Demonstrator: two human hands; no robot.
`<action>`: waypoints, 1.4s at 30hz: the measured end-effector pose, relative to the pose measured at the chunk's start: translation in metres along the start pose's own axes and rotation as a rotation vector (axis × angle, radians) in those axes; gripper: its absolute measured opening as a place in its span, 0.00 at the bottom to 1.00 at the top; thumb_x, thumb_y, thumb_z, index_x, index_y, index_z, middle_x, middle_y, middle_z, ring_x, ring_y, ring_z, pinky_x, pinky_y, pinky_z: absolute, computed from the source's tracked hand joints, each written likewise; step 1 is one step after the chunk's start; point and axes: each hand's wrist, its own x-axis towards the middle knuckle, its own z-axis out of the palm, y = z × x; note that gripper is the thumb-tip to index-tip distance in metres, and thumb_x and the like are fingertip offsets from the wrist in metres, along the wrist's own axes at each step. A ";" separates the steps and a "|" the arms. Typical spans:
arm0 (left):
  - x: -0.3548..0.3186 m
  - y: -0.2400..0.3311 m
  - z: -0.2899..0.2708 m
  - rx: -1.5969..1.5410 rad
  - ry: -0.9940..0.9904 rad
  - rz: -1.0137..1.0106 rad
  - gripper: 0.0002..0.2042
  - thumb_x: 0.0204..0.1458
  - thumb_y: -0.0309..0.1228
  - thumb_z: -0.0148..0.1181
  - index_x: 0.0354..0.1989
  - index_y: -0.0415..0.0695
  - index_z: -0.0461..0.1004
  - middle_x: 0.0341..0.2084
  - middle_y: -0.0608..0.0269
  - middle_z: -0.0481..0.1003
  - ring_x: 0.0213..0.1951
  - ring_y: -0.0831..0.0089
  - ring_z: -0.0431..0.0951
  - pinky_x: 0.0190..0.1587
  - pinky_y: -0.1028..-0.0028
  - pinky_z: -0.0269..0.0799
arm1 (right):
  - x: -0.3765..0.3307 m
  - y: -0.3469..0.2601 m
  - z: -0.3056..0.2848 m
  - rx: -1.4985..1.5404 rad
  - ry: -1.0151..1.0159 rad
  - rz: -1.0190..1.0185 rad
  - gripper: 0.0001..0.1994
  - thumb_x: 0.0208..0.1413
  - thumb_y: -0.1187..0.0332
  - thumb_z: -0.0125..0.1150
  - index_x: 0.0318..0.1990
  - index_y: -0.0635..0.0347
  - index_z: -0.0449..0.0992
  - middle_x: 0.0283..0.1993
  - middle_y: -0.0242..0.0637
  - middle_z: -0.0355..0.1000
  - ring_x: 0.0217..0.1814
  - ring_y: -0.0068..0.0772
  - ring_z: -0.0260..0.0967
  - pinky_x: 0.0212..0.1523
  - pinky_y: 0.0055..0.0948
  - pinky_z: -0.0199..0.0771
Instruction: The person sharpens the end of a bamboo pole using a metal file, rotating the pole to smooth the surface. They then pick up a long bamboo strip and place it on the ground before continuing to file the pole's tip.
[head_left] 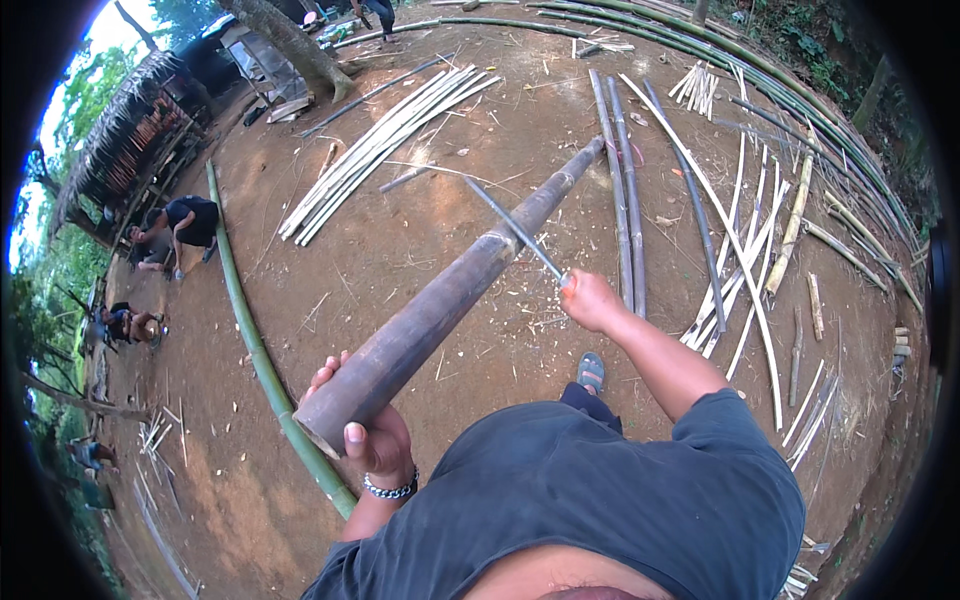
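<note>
A thick, dark brown bamboo pole (430, 312) slants from the near left toward the far middle, its cut end facing me. My left hand (380, 440) is closed around that near end from below, with the thumb on one side and the fingertips on the other. In my right hand (592, 300) is a machete (535, 246), gripped by its handle, which the fist mostly hides. Its long, narrow grey blade lies across the pole near a node; whether it bites into the surface I cannot tell. Pale chips lie scattered on the soil below the blade.
Split pale bamboo strips (385, 150) lie beyond the pole, with more strips (745, 260) at right. Two dark poles (622, 200) lie just right of the pole's far end. A long green bamboo (250, 350) runs along the left. Several people sit or bend near a thatched shelter (120, 120).
</note>
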 end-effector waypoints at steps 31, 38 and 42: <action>0.060 -0.010 0.016 -0.187 -0.736 0.070 0.43 0.28 0.45 0.86 0.54 0.53 0.64 0.49 0.63 0.74 0.62 0.62 0.70 0.74 0.49 0.55 | -0.040 -0.003 -0.028 0.073 0.021 -0.290 0.13 0.51 0.67 0.61 0.43 0.62 0.75 0.35 0.54 0.78 0.41 0.56 0.78 0.45 0.48 0.76; 0.063 -0.012 0.001 -0.103 -0.367 0.021 0.53 0.43 0.57 0.75 0.74 0.48 0.51 0.68 0.58 0.63 0.71 0.60 0.61 0.75 0.48 0.52 | 0.002 0.095 0.004 0.349 0.187 0.200 0.18 0.46 0.60 0.68 0.39 0.66 0.75 0.37 0.50 0.78 0.40 0.50 0.78 0.44 0.44 0.75; 0.042 -0.016 0.043 -0.255 0.090 0.053 0.48 0.47 0.53 0.74 0.71 0.49 0.52 0.64 0.59 0.66 0.68 0.59 0.63 0.73 0.51 0.58 | -0.019 0.053 0.003 0.328 0.203 0.139 0.22 0.45 0.56 0.70 0.40 0.66 0.75 0.39 0.53 0.78 0.43 0.52 0.78 0.46 0.44 0.76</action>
